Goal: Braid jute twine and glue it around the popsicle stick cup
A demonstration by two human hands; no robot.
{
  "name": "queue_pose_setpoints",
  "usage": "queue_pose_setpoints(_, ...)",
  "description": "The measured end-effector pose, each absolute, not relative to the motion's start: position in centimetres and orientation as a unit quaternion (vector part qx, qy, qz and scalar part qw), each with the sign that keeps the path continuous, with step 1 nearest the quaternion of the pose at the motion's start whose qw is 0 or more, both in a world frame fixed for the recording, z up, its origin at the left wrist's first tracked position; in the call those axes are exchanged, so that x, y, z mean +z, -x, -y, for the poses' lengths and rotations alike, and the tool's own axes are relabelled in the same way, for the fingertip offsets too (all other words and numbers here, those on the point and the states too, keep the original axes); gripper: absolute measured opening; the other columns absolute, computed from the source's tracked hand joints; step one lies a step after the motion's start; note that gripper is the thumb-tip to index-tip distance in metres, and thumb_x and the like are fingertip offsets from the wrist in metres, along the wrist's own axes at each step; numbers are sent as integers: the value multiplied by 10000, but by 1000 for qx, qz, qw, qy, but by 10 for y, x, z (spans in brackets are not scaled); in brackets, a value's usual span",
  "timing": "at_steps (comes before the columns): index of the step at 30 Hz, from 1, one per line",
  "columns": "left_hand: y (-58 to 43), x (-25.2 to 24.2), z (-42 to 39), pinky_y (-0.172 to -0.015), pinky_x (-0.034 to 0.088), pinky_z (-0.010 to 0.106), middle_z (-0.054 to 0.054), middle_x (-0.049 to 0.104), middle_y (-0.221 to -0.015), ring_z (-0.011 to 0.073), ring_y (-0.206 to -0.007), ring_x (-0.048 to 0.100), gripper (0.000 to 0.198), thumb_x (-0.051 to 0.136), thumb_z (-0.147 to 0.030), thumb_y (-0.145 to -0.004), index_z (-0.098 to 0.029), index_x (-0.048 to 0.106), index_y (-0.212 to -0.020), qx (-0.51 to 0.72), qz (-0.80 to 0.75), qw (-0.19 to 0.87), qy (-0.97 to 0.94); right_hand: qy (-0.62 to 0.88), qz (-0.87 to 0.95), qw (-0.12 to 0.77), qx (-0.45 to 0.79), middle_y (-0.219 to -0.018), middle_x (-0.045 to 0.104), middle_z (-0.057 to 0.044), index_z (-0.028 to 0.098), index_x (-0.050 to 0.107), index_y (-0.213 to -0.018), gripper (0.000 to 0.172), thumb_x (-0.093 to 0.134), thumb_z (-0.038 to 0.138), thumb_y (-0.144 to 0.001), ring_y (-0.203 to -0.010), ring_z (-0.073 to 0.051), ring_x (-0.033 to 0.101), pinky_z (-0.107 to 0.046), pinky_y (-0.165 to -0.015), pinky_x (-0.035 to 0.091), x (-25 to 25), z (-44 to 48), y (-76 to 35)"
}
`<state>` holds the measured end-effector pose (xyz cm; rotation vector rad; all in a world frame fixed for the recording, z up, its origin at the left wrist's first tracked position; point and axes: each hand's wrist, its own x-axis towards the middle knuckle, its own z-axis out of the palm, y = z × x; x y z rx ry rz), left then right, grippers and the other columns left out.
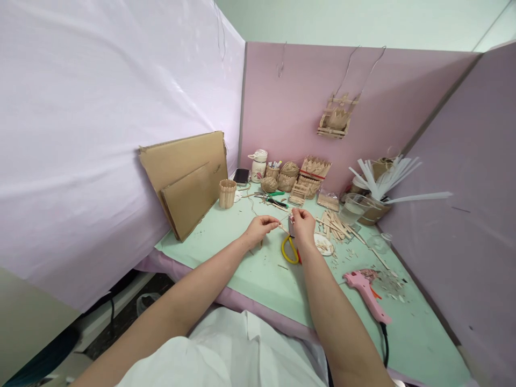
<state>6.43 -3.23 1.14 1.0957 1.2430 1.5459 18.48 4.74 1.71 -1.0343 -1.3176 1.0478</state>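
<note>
My left hand is closed in a pinch on a thin strand of twine above the middle of the table. Close beside it, my right hand also pinches, at the twine's other side; its fingertips partly hide what they grip. Under the right hand lie scissors with yellow and red handles, their blades partly covered. Beyond the hands a ball of twine rests on the table, and a loose strand curves across the cloth. Pliers with green and black handles lie behind the hands.
A pink glue gun lies at right with its cord. Wooden sticks and a white dish are right of the hands. A stick cup stands left, before leaning cardboard. White glue sticks fill a holder.
</note>
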Motion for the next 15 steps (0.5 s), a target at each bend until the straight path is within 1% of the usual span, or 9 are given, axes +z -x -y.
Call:
queue_pose_setpoints(4,-64,10,32,-562,322,234,20,641,-667,91,-587,445,254,731,-328,-573,-140,698,-741,618,-496,422,-440,456,557,542,434,-578,564,-12,190,557,-688,317,540,504,-719,-533,-154,480,-285,-548,382,17,-49,-186)
queue_pose_setpoints(7,-62,8,30,-565,328,231,30,657,-712,99,-616,470,260,721,-334,-595,-140,698,-767,631,-504,407,-427,480,597,489,418,-626,597,-33,193,541,-685,328,499,512,-748,-547,-165,507,-292,-562,391,14,-52,-186)
queue_pose_setpoints(9,-60,8,29,-575,338,233,38,668,-746,106,-637,489,256,715,-334,-607,-141,696,-774,648,-515,395,-398,483,638,460,385,-675,614,-46,193,537,-709,302,493,488,-761,-595,-179,534,-298,-596,401,12,-52,-184)
queue_pose_setpoints(11,-59,10,29,-601,360,240,42,673,-760,114,-658,509,234,716,-318,-610,-145,693,-766,665,-526,384,-365,461,683,459,333,-729,618,-50,190,541,-760,232,500,419,-768,-655,-186,549,-306,-646,412,12,-48,-182)
queue_pose_setpoints(13,-59,12,29,-643,384,251,43,676,-765,124,-688,532,201,719,-289,-611,-149,691,-753,678,-532,375,-341,408,733,468,280,-806,608,-53,187,544,-827,154,508,323,-765,-699,-179,550,-312,-696,422,14,-42,-180)
queue_pose_setpoints(15,-59,14,30,-679,401,263,44,678,-763,131,-707,547,173,719,-266,-613,-152,692,-741,686,-531,370,-331,334,784,466,236,-907,575,-62,187,546,-890,147,495,233,-760,-735,-167,546,-314,-737,430,18,-34,-178)
